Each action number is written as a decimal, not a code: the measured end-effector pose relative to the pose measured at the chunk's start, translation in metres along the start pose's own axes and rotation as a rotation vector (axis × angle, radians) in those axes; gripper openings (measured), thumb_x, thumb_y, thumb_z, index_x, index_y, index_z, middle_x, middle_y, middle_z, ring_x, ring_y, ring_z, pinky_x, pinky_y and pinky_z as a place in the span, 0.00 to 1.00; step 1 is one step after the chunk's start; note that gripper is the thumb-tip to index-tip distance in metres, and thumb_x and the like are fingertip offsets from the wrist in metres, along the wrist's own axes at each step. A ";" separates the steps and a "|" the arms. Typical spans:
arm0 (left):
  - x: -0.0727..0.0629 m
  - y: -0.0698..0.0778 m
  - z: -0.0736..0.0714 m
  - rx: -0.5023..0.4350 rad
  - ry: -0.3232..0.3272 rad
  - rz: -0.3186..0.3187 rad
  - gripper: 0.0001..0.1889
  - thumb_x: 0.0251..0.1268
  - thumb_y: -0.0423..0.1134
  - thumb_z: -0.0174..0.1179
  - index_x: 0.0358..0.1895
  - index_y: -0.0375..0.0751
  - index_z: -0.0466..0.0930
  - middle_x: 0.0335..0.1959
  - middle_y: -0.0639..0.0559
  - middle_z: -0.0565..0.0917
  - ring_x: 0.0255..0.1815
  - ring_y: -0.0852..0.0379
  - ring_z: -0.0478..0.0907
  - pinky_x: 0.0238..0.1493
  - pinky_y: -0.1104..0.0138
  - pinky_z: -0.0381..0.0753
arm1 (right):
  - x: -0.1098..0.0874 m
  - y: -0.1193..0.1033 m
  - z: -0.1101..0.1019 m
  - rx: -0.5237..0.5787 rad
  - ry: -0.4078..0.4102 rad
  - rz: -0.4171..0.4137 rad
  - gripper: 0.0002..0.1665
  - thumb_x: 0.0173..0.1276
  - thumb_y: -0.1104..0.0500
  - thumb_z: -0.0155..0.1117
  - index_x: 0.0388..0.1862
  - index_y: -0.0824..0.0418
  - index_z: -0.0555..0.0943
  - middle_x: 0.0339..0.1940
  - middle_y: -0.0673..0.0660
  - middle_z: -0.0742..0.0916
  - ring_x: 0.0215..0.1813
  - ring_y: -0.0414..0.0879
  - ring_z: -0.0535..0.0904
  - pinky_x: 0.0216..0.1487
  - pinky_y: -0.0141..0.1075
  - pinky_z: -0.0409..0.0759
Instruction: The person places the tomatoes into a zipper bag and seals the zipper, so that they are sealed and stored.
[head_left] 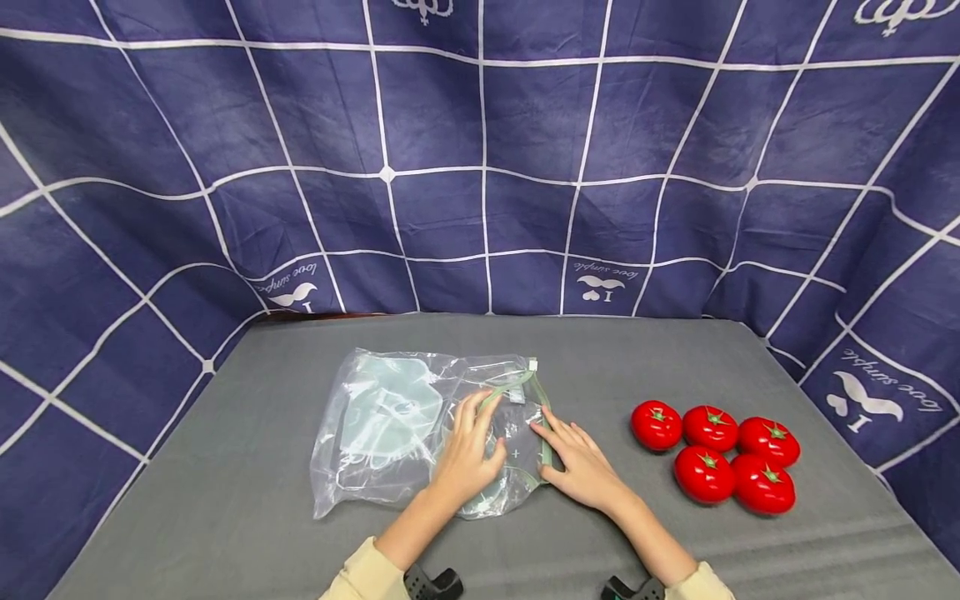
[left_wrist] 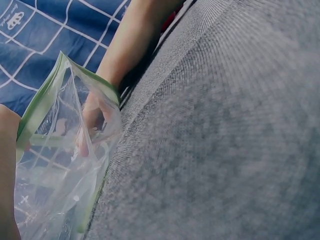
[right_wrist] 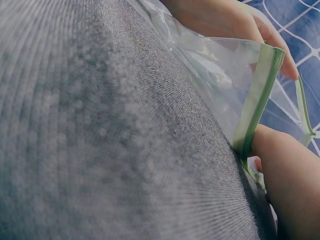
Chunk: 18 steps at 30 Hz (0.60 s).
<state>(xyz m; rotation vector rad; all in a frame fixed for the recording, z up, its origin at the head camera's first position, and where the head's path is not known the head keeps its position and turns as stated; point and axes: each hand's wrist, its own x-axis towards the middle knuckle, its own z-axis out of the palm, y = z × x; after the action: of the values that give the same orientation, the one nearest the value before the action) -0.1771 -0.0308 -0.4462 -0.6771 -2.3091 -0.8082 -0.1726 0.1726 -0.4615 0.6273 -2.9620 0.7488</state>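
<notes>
A clear plastic zip bag (head_left: 468,367) with a pale green rim and pale blue-green print lies on the grey table, its mouth spread apart toward the right. My left hand (head_left: 468,458) holds the upper layer at the mouth, fingertips over the green rim; in the right wrist view those fingers (right_wrist: 287,62) reach past the rim. At the opening, my right hand (head_left: 581,462) rests across the lower rim with fingers spread and reaching into the mouth. Through the plastic in the left wrist view, the right hand (left_wrist: 92,117) shows inside the opening. Nothing else visible is in the bag.
Several red tomatoes (head_left: 705,475) with green stem tops stand clustered on the table to the right of my right hand. A dark blue curtain (head_left: 525,217) with white grid lines encloses the back and sides of the grey table (head_left: 225,500).
</notes>
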 end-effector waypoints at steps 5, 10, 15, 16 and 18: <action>0.000 0.001 0.000 0.000 -0.005 -0.006 0.35 0.42 0.34 0.59 0.62 0.40 0.65 0.59 0.42 0.66 0.61 0.45 0.63 0.58 0.54 0.71 | 0.000 0.001 0.000 0.004 0.009 -0.009 0.37 0.55 0.51 0.56 0.67 0.51 0.64 0.73 0.51 0.58 0.72 0.48 0.57 0.71 0.48 0.50; -0.001 0.002 0.001 0.000 -0.013 -0.001 0.36 0.43 0.34 0.59 0.63 0.41 0.64 0.59 0.42 0.66 0.61 0.44 0.63 0.57 0.53 0.72 | -0.003 0.002 -0.001 -0.003 0.011 -0.013 0.37 0.55 0.51 0.56 0.67 0.52 0.65 0.73 0.52 0.59 0.71 0.49 0.59 0.71 0.49 0.50; -0.001 0.002 0.002 -0.001 -0.011 0.006 0.36 0.43 0.35 0.59 0.64 0.43 0.63 0.60 0.43 0.66 0.62 0.44 0.62 0.57 0.53 0.72 | -0.002 0.002 -0.001 -0.004 0.017 -0.019 0.37 0.55 0.51 0.56 0.66 0.52 0.65 0.73 0.52 0.60 0.71 0.50 0.59 0.70 0.49 0.50; -0.001 0.001 0.001 -0.003 -0.012 0.003 0.36 0.43 0.34 0.59 0.64 0.44 0.63 0.60 0.43 0.66 0.62 0.45 0.62 0.57 0.52 0.71 | -0.002 0.002 -0.001 -0.003 0.016 -0.021 0.36 0.56 0.51 0.56 0.67 0.52 0.65 0.73 0.52 0.60 0.71 0.50 0.59 0.70 0.49 0.50; -0.001 0.001 0.000 -0.015 -0.016 -0.002 0.36 0.44 0.34 0.59 0.65 0.44 0.63 0.60 0.42 0.66 0.62 0.45 0.62 0.57 0.52 0.71 | -0.001 0.001 0.000 -0.002 0.014 -0.022 0.36 0.56 0.50 0.56 0.67 0.52 0.65 0.73 0.53 0.60 0.71 0.50 0.59 0.71 0.49 0.50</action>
<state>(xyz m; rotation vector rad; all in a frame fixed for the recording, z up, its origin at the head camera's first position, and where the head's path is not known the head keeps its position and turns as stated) -0.1757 -0.0302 -0.4465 -0.6900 -2.3212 -0.8245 -0.1716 0.1738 -0.4622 0.6506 -2.9373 0.7453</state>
